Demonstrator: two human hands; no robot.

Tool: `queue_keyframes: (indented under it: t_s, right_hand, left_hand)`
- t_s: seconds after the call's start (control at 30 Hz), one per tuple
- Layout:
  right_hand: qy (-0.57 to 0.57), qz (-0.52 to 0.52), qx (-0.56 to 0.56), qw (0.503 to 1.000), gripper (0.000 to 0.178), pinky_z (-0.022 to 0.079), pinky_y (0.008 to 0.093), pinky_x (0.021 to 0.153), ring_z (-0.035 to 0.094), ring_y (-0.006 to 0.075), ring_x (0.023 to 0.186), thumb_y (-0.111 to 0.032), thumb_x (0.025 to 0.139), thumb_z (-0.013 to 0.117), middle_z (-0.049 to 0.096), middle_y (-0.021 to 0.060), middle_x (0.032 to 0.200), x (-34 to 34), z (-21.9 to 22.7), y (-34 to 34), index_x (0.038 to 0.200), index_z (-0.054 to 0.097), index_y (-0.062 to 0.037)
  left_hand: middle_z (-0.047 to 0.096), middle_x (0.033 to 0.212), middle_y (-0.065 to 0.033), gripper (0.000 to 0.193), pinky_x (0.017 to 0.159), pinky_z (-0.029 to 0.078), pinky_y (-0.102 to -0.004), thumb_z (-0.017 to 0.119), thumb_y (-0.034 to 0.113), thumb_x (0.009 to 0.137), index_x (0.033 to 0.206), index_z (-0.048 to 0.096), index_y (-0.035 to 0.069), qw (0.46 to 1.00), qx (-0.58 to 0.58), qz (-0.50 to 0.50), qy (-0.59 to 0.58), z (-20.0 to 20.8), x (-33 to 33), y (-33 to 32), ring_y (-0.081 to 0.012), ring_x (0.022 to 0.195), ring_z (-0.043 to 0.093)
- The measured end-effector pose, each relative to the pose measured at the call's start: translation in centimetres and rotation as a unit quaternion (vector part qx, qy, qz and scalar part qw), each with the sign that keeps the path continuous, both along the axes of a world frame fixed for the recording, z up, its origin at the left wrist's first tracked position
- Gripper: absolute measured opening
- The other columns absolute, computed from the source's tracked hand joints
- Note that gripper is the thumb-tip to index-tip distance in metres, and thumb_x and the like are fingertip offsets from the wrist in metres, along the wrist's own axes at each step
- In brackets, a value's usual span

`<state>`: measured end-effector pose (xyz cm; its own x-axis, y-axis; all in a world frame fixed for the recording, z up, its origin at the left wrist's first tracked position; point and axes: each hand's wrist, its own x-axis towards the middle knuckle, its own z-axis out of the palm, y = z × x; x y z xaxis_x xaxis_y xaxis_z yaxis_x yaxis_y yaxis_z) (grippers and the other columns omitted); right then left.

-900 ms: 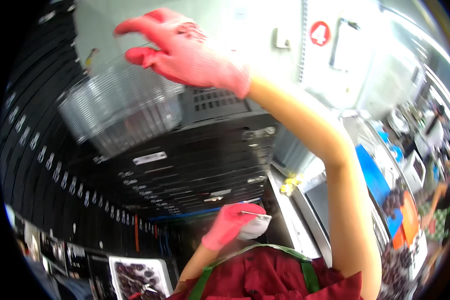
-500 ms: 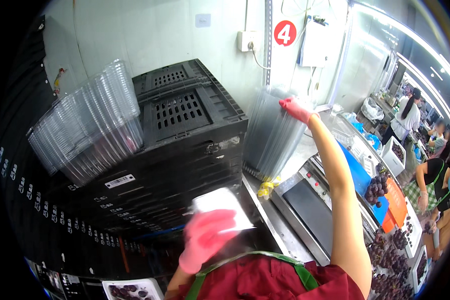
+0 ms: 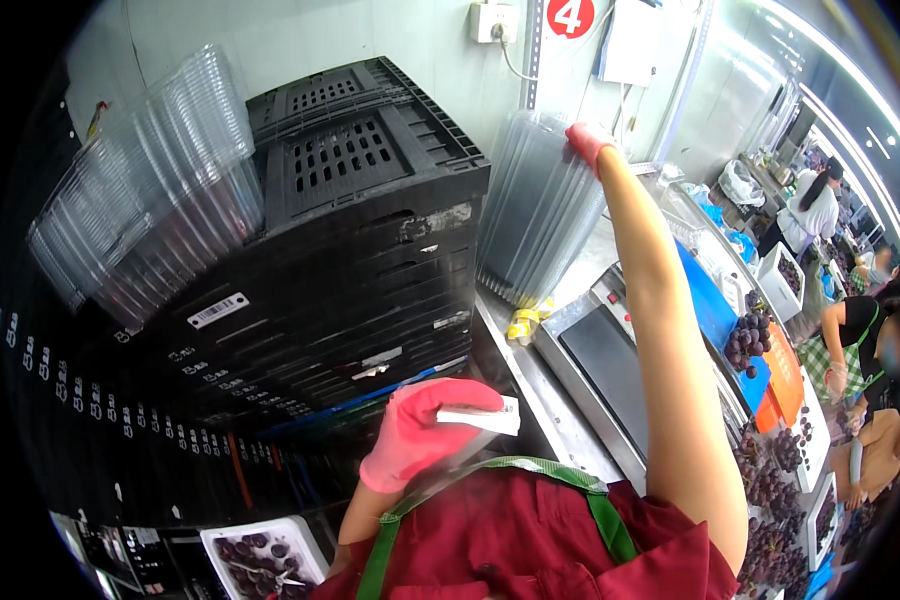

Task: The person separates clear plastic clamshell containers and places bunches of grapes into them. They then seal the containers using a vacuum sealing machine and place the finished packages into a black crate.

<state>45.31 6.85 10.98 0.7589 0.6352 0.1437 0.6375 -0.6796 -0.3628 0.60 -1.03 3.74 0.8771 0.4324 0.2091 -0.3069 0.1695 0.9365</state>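
Note:
My left hand (image 3: 422, 428), in a pink glove, is closed on a thin white sheet (image 3: 482, 416) in front of my chest. The sheet is seen nearly edge-on, its short end sticking out to the right. Stretched far forward, my right hand (image 3: 590, 145), also pink-gloved, grips the upper right corner of a tall nested stack of clear plastic containers (image 3: 535, 215). Part of those fingers is hidden by the stack's edge. The stack stands tilted beside black crates, with a yellow-and-white crumpled strip (image 3: 528, 318) at its foot.
Black crates (image 3: 370, 240) rise at left, bearing another clear container stack (image 3: 150, 200). A flat-topped machine (image 3: 600, 370) lies under my right forearm. Dark grapes (image 3: 748, 342) rest beyond it; a white grape box (image 3: 305, 540) is lower left. People work at far right.
The white sheet has turned from facing up to nearly edge-on as my left hand moved slightly right. My right hand stays at the container stack. The whole view has shifted, scene moving up.

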Motion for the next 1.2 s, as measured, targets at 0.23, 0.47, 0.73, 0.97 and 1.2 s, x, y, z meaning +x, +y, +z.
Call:
queue_keyframes:
  t_s: [0.23,0.47,0.73,0.97,1.2]
  right_hand:
    - [-0.020,-0.072,0.518,0.852,0.027,0.047,0.0321,0.069,0.057,0.0188,0.073,-0.025,0.088,0.049,0.061,0.0111,0.079,-3.9,3.3,-3.7,0.082,0.060,-0.0007]
    - [0.065,0.162,0.346,0.922,0.017,0.035,0.0213,0.049,0.042,0.0060,0.052,-0.008,0.085,0.041,0.045,-0.0008,0.057,-18.6,11.8,-18.8,0.079,0.055,-0.0012]
    - [0.069,0.189,0.135,0.970,0.019,0.030,0.0199,0.039,0.038,0.0034,0.045,-0.012,0.086,0.041,0.042,-0.0022,0.053,-21.5,9.2,-21.1,0.074,0.052,-0.0037]
    - [0.043,0.200,0.115,0.972,0.016,0.041,0.0295,0.052,0.050,0.0148,0.052,-0.009,0.084,0.043,0.050,0.0082,0.057,-22.5,9.9,-21.7,0.076,0.053,0.0002]
    - [-0.011,0.249,0.167,0.954,0.012,0.042,0.0288,0.052,0.052,0.0164,0.055,-0.001,0.077,0.043,0.053,0.0102,0.064,-23.2,9.3,-21.6,0.082,0.054,0.0006]
  left_hand:
    - [0.064,0.081,-0.0026,0.009,0.068,0.046,-0.0219,0.059,-0.004,0.079,0.087,0.063,-0.001,0.976,-0.063,0.202,-0.056,-2.3,0.1,0.9,-0.0070,0.074,0.056]
    - [0.064,0.079,-0.0051,0.009,0.063,0.044,-0.0197,0.060,-0.005,0.079,0.087,0.063,-0.006,0.975,-0.099,0.180,-0.089,-0.8,3.3,1.8,-0.0065,0.069,0.056]
    - [0.060,0.073,0.0016,0.009,0.055,0.040,-0.0187,0.064,0.002,0.079,0.084,0.064,-0.005,0.998,-0.018,0.059,0.018,2.9,7.0,-1.8,-0.0019,0.065,0.050]
    - [0.058,0.072,0.0026,0.008,0.057,0.040,-0.0184,0.063,0.001,0.079,0.083,0.063,-0.005,0.994,-0.038,0.082,-0.062,2.7,6.9,-2.4,-0.0014,0.066,0.048]
    - [0.063,0.076,-0.0006,0.013,0.060,0.045,-0.0218,0.065,0.002,0.077,0.087,0.061,-0.005,0.928,0.281,0.231,0.078,1.0,7.5,-0.3,-0.0061,0.067,0.055]
